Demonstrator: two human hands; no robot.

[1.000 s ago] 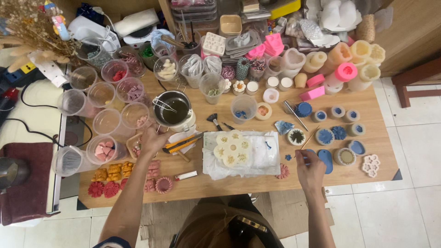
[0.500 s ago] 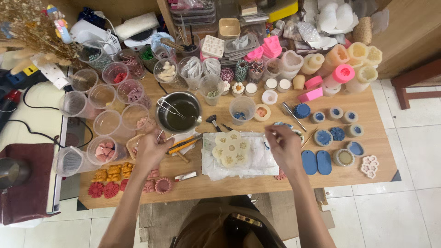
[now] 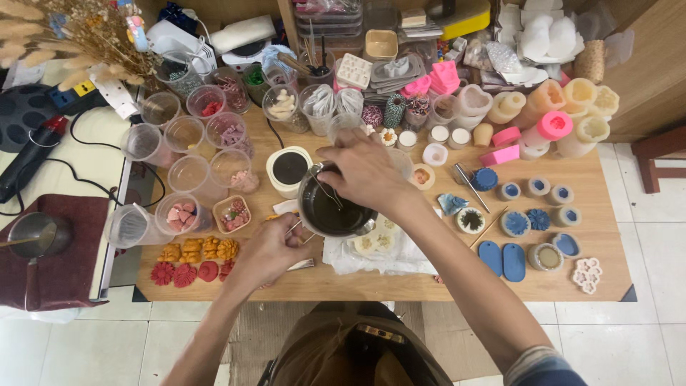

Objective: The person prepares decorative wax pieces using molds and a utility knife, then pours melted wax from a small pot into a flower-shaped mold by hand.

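A yellow box (image 3: 466, 20) sits at the far edge; clear cups (image 3: 184, 134) of coloured bits crowd the far left. The left hand (image 3: 268, 254) grasps the handle of the metal pot (image 3: 330, 209), now lifted off its white base (image 3: 289, 170) and held over the flower mould (image 3: 379, 241). The right hand (image 3: 364, 171), over at the mould's right half a second ago, now grips the pot's far rim.

Clear plastic cups (image 3: 187, 136) of coloured bits crowd the worktop's (image 3: 400, 282) far left. Red and orange flower castings (image 3: 191, 261) lie at its near left edge. Two blue oval moulds (image 3: 502, 259) sit near the right, with pink blocks (image 3: 501, 154) farther back.
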